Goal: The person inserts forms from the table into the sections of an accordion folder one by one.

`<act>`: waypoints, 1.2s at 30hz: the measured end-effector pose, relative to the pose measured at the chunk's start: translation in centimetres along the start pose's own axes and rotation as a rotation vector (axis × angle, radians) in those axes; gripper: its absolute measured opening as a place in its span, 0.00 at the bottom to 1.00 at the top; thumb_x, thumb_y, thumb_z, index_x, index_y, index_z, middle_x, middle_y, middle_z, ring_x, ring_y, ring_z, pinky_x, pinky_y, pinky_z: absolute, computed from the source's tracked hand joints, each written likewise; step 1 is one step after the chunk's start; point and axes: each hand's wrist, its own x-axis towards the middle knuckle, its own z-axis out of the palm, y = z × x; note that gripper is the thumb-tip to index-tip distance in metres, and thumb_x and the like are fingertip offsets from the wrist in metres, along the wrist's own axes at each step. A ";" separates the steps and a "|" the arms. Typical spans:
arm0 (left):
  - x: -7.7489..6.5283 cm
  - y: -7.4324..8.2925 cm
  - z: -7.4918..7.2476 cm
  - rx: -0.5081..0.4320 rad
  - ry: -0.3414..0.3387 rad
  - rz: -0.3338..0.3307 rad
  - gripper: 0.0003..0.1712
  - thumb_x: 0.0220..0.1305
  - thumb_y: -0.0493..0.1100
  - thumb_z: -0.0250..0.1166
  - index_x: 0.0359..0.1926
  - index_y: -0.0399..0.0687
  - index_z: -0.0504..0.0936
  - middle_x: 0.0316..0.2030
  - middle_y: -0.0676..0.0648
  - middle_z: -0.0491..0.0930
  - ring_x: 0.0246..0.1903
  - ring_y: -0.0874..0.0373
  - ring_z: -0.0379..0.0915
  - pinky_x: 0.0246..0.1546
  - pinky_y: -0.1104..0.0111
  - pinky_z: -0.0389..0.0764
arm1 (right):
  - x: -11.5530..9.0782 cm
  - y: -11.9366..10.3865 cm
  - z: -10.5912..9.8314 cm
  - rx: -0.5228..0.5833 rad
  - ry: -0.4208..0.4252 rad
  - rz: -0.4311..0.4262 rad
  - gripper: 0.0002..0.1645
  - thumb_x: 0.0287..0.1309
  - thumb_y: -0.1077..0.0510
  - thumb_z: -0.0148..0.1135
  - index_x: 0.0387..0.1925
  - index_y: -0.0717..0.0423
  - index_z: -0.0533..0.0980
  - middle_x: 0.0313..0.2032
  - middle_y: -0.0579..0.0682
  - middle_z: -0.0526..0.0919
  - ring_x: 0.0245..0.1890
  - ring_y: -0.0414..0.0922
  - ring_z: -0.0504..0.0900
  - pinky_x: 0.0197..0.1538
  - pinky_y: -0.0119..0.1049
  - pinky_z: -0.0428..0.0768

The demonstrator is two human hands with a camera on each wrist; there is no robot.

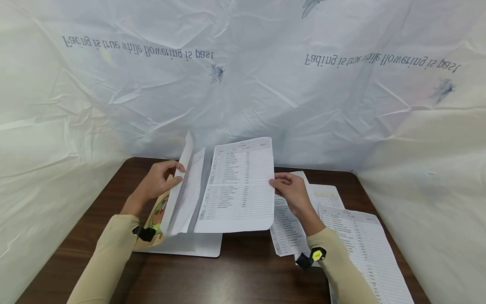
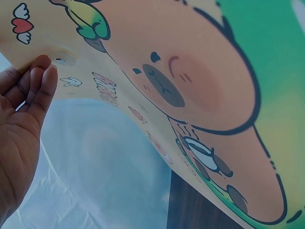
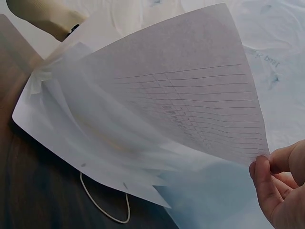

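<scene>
My left hand (image 1: 161, 179) grips the edge of a raised folder cover (image 2: 190, 62), which has a cartoon animal printed on its outside. Inside the folder, a page with printed rows (image 1: 188, 190) stands tilted beside the cover. My right hand (image 1: 291, 192) pinches the right edge of a printed sheet (image 1: 241, 185) between thumb and fingers. That sheet is held up over the folder, its table of text facing me. In the right wrist view, its lined back overlaps several clear pocket leaves (image 3: 95, 124) of the folder.
Several printed sheets (image 1: 364, 249) lie overlapping at the right of the dark wooden table (image 1: 243, 270), partly under my right arm. The folder's white back cover (image 1: 190, 247) rests on the table. A pale elastic loop (image 3: 107, 217) hangs from the folder. Plastic sheeting (image 1: 243, 97) encloses the table.
</scene>
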 end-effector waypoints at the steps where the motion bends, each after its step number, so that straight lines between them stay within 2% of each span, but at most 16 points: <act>1: 0.0 -0.5 0.1 0.003 0.002 -0.001 0.11 0.59 0.28 0.66 0.44 0.33 0.82 0.32 0.44 0.79 0.26 0.62 0.68 0.26 0.68 0.70 | 0.0 0.0 0.2 0.002 0.000 -0.001 0.21 0.64 0.64 0.67 0.56 0.71 0.76 0.38 0.48 0.87 0.36 0.38 0.86 0.41 0.31 0.84; 4: -0.1 -0.8 0.2 -0.003 0.009 0.007 0.11 0.59 0.28 0.66 0.44 0.34 0.82 0.32 0.44 0.79 0.27 0.62 0.68 0.26 0.69 0.70 | 0.1 0.0 0.7 0.008 -0.003 0.000 0.20 0.64 0.65 0.67 0.55 0.70 0.77 0.37 0.47 0.87 0.35 0.38 0.86 0.40 0.31 0.84; 8: 0.1 1.8 -0.3 -0.012 0.004 0.006 0.09 0.59 0.26 0.64 0.42 0.30 0.81 0.32 0.43 0.79 0.27 0.62 0.69 0.27 0.67 0.71 | 0.2 0.2 1.3 0.022 -0.018 0.008 0.20 0.63 0.65 0.67 0.55 0.70 0.77 0.35 0.45 0.87 0.34 0.38 0.85 0.40 0.31 0.84; 11: 0.1 2.3 -0.4 -0.009 -0.003 0.000 0.09 0.60 0.26 0.64 0.42 0.30 0.81 0.34 0.42 0.80 0.28 0.62 0.69 0.28 0.66 0.72 | 0.3 0.5 1.8 0.032 -0.029 0.011 0.20 0.63 0.65 0.67 0.55 0.70 0.77 0.34 0.45 0.86 0.33 0.37 0.84 0.40 0.32 0.84; 19: 0.2 2.1 -0.2 -0.004 -0.011 0.005 0.09 0.60 0.26 0.64 0.43 0.30 0.81 0.34 0.42 0.80 0.29 0.61 0.69 0.28 0.65 0.71 | 0.8 1.1 3.1 0.026 -0.044 0.020 0.21 0.62 0.64 0.68 0.55 0.70 0.78 0.37 0.48 0.87 0.34 0.37 0.85 0.42 0.35 0.84; 32: 0.1 2.2 -0.3 0.000 -0.010 0.002 0.09 0.60 0.26 0.65 0.43 0.30 0.81 0.33 0.42 0.79 0.27 0.60 0.69 0.26 0.65 0.71 | 1.3 1.5 5.3 0.053 -0.044 0.032 0.17 0.60 0.66 0.69 0.51 0.68 0.80 0.33 0.47 0.87 0.31 0.37 0.84 0.39 0.34 0.83; 36: 0.0 1.1 0.0 0.010 -0.008 -0.001 0.09 0.60 0.26 0.64 0.43 0.30 0.81 0.34 0.42 0.80 0.28 0.61 0.69 0.27 0.65 0.71 | 1.2 1.9 6.0 0.068 -0.052 0.027 0.16 0.61 0.66 0.68 0.50 0.68 0.80 0.35 0.50 0.88 0.33 0.39 0.85 0.38 0.33 0.83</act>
